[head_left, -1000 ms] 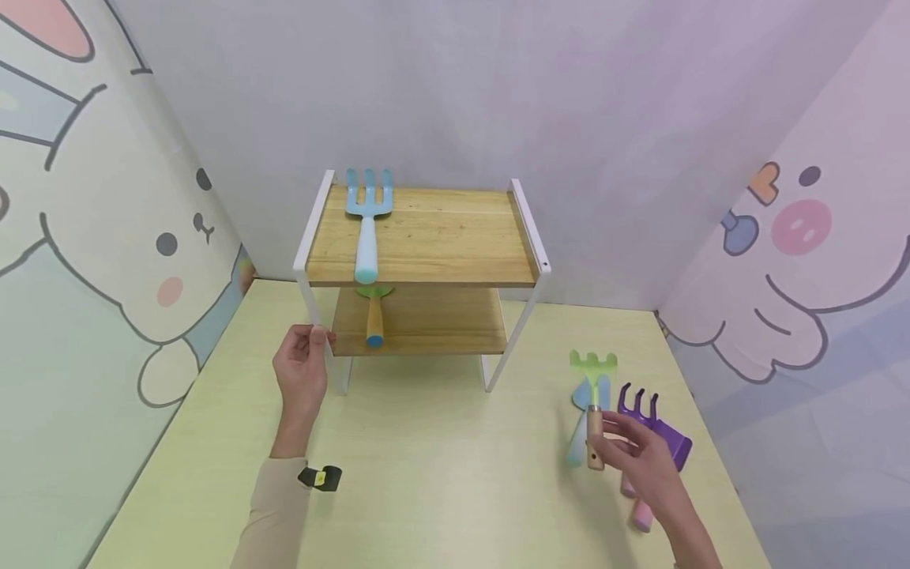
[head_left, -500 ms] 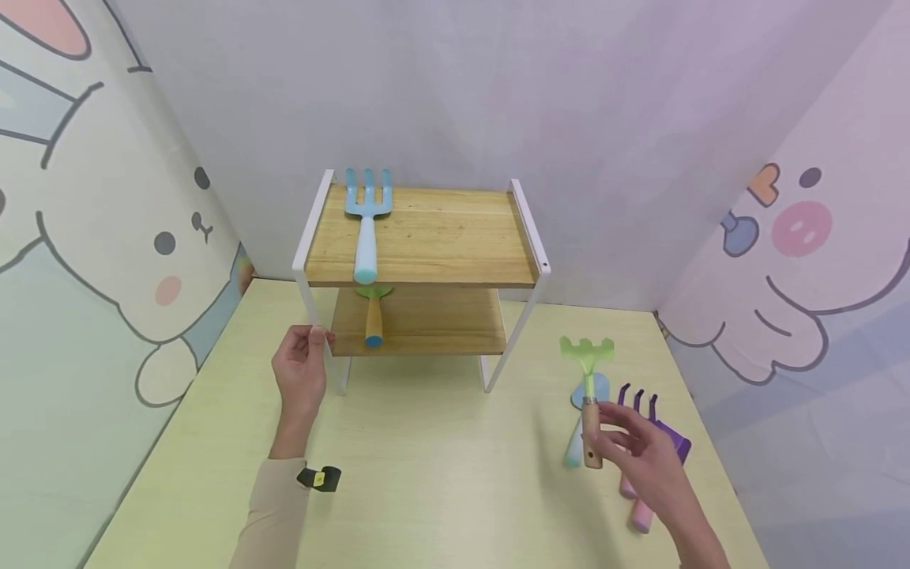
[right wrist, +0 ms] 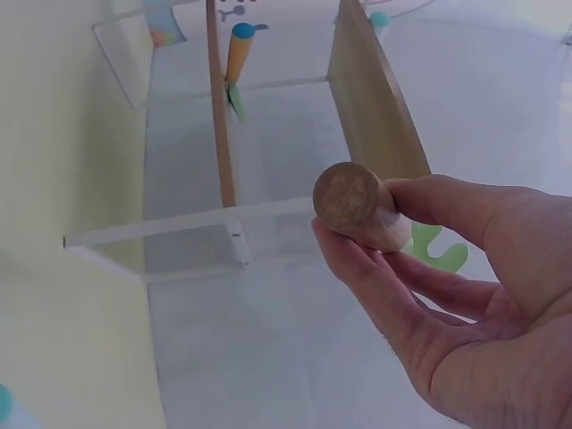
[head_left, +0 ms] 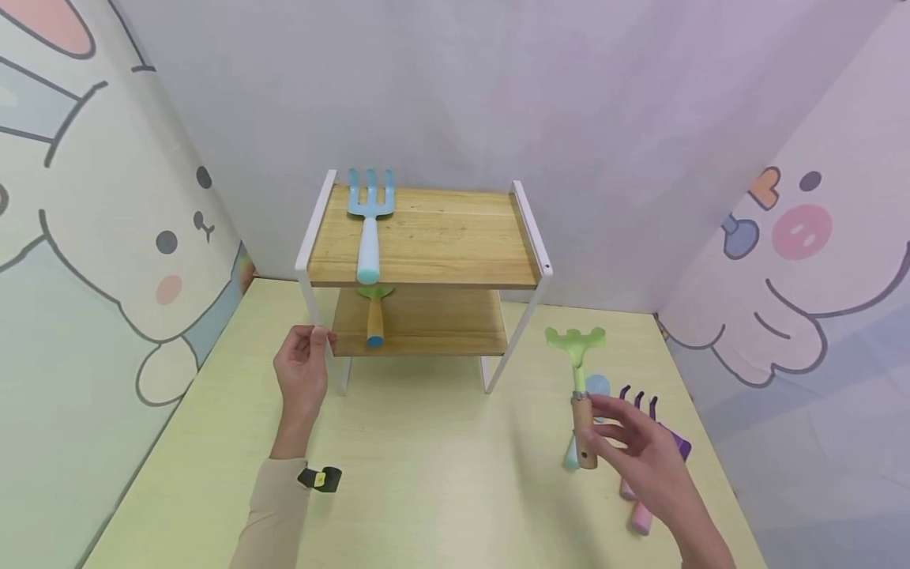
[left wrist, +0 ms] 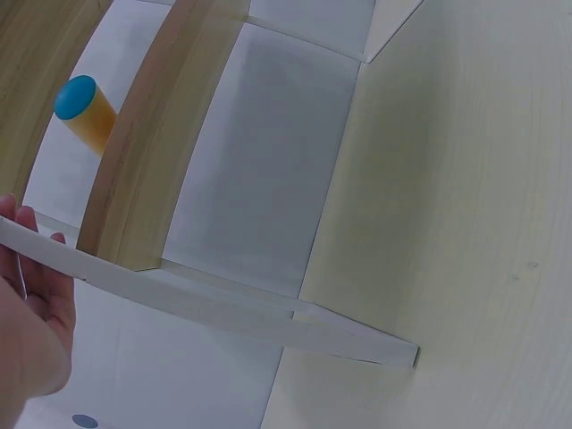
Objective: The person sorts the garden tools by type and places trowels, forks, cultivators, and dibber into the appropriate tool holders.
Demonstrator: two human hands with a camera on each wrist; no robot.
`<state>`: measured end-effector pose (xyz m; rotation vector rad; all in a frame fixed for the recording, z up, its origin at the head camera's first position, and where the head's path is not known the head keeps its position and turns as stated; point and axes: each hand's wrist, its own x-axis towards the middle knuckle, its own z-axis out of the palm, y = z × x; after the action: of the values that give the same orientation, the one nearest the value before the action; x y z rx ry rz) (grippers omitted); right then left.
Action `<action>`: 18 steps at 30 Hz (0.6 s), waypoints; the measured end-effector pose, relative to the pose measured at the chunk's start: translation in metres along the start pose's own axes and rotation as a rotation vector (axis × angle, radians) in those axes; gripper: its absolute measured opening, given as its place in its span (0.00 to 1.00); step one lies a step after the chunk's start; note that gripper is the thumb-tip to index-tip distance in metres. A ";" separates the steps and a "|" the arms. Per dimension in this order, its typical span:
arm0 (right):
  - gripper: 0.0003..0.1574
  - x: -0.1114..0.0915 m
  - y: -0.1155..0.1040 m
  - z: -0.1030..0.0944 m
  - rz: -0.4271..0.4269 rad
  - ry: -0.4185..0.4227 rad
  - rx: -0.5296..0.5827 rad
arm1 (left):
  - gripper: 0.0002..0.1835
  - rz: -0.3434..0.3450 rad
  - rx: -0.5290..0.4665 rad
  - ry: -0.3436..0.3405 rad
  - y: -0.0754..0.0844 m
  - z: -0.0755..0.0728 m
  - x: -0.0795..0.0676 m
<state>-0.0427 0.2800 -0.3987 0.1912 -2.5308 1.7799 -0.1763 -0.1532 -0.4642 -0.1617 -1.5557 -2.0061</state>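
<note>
My right hand [head_left: 636,450] pinches the wooden handle of a small green hand rake [head_left: 579,359], its prongs pointing away, above the table. In the right wrist view the handle's round end [right wrist: 347,198] faces the camera between thumb and fingers. My left hand [head_left: 302,371] grips the white left front leg of a two-tier shelf [head_left: 455,245]; in the left wrist view its fingers [left wrist: 45,277] curl round the white frame. On the top board lies a light blue hand fork [head_left: 368,237]. A green-headed tool with an orange handle [head_left: 374,320] lies on the lower board, its head partly hidden.
On the table's right side, a light blue tool [head_left: 597,386] lies partly behind the held rake. Next to it are a purple rake [head_left: 637,395] and a purple tool [head_left: 678,442] with pink handles, partly covered by my right hand. Cartoon-printed walls [head_left: 462,95] enclose the table.
My right hand has lifted the green hand rake and brought it slightly left, off the blue and purple tools. My left hand has stayed on the shelf leg.
</note>
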 end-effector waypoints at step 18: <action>0.31 0.009 -0.031 0.009 -0.179 -0.091 0.088 | 0.07 0.013 0.003 0.006 -0.022 -0.009 0.002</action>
<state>-0.0470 0.2601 -0.3719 0.4954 -2.4059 1.8533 -0.1867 -0.1592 -0.4847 -0.1646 -1.5505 -1.9918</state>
